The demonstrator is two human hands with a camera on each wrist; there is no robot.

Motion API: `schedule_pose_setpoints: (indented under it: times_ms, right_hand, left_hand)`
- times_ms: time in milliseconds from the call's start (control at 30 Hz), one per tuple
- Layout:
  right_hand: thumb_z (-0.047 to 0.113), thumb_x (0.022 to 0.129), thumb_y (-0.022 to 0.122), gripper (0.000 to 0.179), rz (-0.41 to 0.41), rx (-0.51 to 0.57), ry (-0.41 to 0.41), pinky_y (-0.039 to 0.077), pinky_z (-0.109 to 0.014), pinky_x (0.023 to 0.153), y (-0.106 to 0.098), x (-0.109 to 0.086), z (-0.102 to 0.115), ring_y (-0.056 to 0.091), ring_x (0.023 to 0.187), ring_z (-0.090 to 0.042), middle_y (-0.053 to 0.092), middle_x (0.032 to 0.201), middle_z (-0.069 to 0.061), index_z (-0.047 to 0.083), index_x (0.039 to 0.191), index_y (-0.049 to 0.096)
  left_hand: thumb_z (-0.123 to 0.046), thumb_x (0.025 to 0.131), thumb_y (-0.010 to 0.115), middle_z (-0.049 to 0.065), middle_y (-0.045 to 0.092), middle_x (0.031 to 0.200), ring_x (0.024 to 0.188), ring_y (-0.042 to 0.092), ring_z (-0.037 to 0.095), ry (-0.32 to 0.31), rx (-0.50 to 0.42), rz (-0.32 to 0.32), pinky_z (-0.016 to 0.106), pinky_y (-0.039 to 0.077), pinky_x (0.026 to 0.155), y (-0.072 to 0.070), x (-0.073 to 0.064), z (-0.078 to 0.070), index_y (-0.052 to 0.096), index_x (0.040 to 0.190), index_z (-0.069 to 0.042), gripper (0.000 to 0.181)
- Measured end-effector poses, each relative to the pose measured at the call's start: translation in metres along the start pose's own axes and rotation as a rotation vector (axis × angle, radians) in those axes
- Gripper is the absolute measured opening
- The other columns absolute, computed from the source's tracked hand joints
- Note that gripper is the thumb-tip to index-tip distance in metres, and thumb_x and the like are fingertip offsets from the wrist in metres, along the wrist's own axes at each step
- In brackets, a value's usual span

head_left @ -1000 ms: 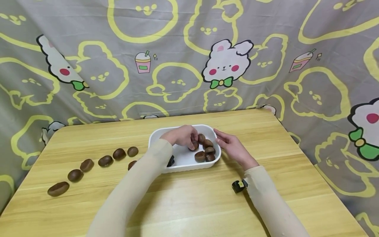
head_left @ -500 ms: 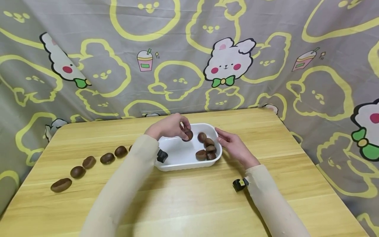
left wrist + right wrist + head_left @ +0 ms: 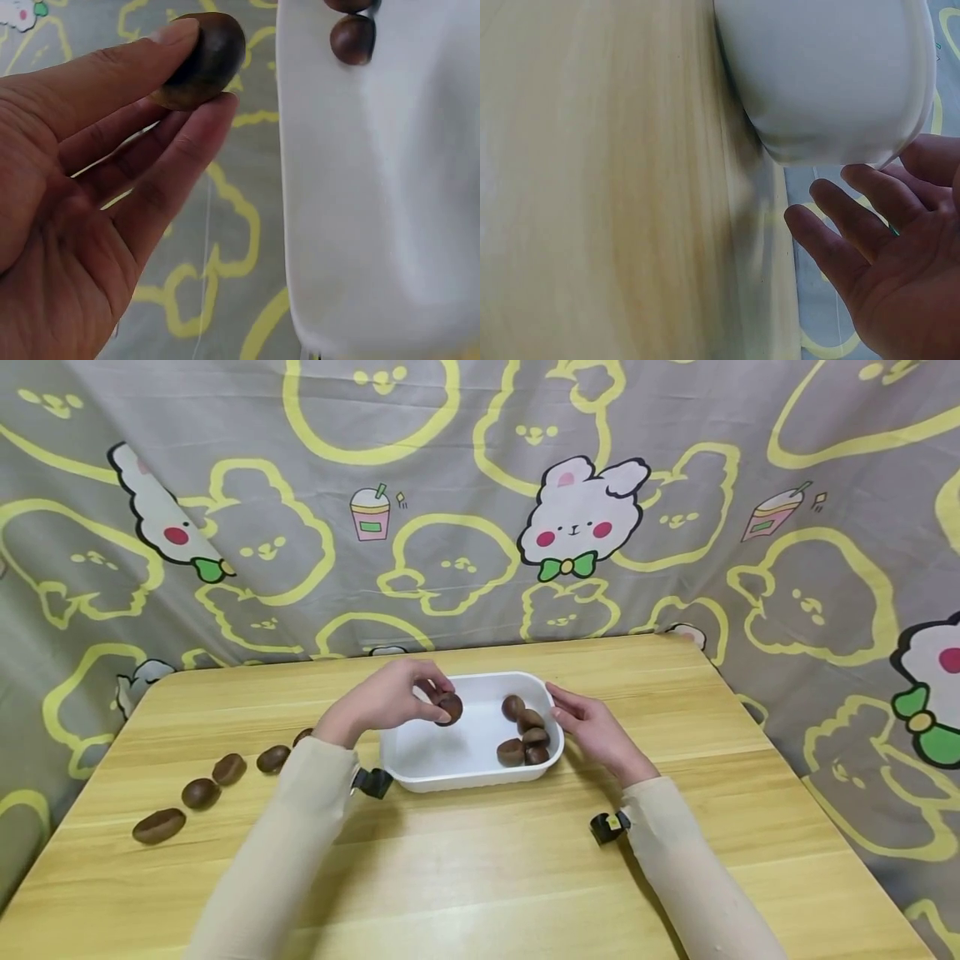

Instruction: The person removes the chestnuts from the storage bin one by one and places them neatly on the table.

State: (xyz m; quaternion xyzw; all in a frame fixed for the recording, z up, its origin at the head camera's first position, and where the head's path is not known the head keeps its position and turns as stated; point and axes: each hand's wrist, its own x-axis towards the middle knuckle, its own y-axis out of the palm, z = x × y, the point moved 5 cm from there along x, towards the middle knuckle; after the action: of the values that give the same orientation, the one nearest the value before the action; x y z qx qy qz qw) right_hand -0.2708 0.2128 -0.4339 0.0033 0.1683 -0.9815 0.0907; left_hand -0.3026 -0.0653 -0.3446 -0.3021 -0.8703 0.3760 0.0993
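Sleeves of cream cloth come in from the near edge, and a small black camera sits at each wrist. They reach across a table with a light wood grain. On its left side, a row of brown chestnuts slants away toward the left hand: four show plainly, and a fifth is partly hidden behind the left sleeve.

Next come the hands. The left hand pinches one dark, glossy chestnut between thumb and fingertips. Seen from the head, that nut shows against the left part of the tray; from the left wrist, it is held up just beside the rim, apart from it. The right hand touches the right end of the tray, its fingers fairly straight and spread, its thumb at the rim.

The tray is white, with rounded corners, and sits on the table. Inside it, five loose chestnuts cluster at the right end, near the right hand, some touching one another.

Behind the table's far edge hangs a grey curtain printed with yellow animal outlines, pink drink cups and a white rabbit wearing a green bow.
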Motion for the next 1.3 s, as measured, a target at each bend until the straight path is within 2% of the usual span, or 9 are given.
schedule_pose_setpoints:
  times_ms: [100, 333, 633, 733, 967, 1167, 1300]
  right_hand:
    - [0.016, 0.103, 0.052, 0.047, 0.001, -0.008, 0.001, 0.033, -0.042, 0.109, 0.000, -0.001, 0.000, 0.042, 0.134, -0.028, 0.044, 0.146, -0.013, 0.009, 0.149, 0.041]
    - [0.015, 0.104, 0.052, 0.047, 0.000, -0.008, -0.015, 0.032, -0.043, 0.109, 0.000, -0.001, 0.001, 0.041, 0.134, -0.029, 0.043, 0.147, -0.014, 0.008, 0.149, 0.040]
    - [0.015, 0.103, 0.052, 0.046, -0.004, -0.001, -0.009, 0.034, -0.042, 0.109, -0.002, 0.000, -0.002, 0.044, 0.132, -0.029, 0.045, 0.146, -0.014, 0.009, 0.148, 0.043]
    - [0.014, 0.103, 0.053, 0.046, 0.000, 0.003, -0.019, 0.035, -0.042, 0.108, -0.001, 0.000, 0.000, 0.045, 0.132, -0.029, 0.046, 0.145, -0.015, 0.008, 0.148, 0.043]
    - [0.013, 0.103, 0.052, 0.046, 0.007, 0.004, -0.023, 0.036, -0.042, 0.107, 0.001, 0.001, 0.001, 0.045, 0.132, -0.029, 0.046, 0.145, -0.015, 0.007, 0.148, 0.042]
    - [0.015, 0.103, 0.053, 0.046, 0.002, -0.011, -0.018, 0.036, -0.041, 0.107, 0.000, 0.002, 0.000, 0.045, 0.131, -0.029, 0.046, 0.145, -0.014, 0.008, 0.148, 0.042]
    - [0.015, 0.103, 0.052, 0.046, 0.002, -0.016, -0.018, 0.035, -0.041, 0.108, 0.000, 0.002, -0.001, 0.044, 0.132, -0.028, 0.046, 0.145, -0.014, 0.008, 0.148, 0.042]
  left_hand:
    - [-0.016, 0.081, 0.083, -0.001, 0.066, 0.098, 0.094, 0.062, 0.017, -0.002, -0.007, -0.044, 0.038, 0.050, 0.081, -0.005, -0.017, 0.005, 0.072, 0.107, -0.011, 0.029]
    - [-0.016, 0.081, 0.083, -0.002, 0.066, 0.097, 0.093, 0.061, 0.017, 0.053, -0.013, -0.138, 0.041, 0.049, 0.082, -0.014, -0.053, 0.021, 0.073, 0.107, -0.011, 0.029]
    - [-0.023, 0.085, 0.080, 0.001, 0.065, 0.105, 0.100, 0.060, 0.018, -0.049, -0.067, -0.238, 0.035, 0.054, 0.080, -0.030, -0.094, 0.050, 0.071, 0.113, -0.011, 0.031]
    - [-0.025, 0.086, 0.079, 0.002, 0.065, 0.106, 0.101, 0.060, 0.020, -0.061, -0.072, -0.249, 0.034, 0.053, 0.083, -0.032, -0.107, 0.059, 0.071, 0.113, -0.010, 0.032]
    - [-0.033, 0.087, 0.077, 0.000, 0.066, 0.104, 0.094, 0.060, 0.021, -0.135, -0.014, -0.268, 0.030, 0.052, 0.077, -0.036, -0.133, 0.079, 0.071, 0.112, -0.014, 0.033]
    - [-0.029, 0.088, 0.077, 0.002, 0.067, 0.102, 0.092, 0.062, 0.022, -0.163, -0.004, -0.283, 0.029, 0.053, 0.076, -0.035, -0.148, 0.092, 0.070, 0.113, -0.009, 0.033]
    - [-0.029, 0.087, 0.078, 0.004, 0.067, 0.102, 0.092, 0.064, 0.023, -0.200, -0.009, -0.270, 0.027, 0.053, 0.074, -0.034, -0.156, 0.101, 0.070, 0.113, -0.008, 0.034]
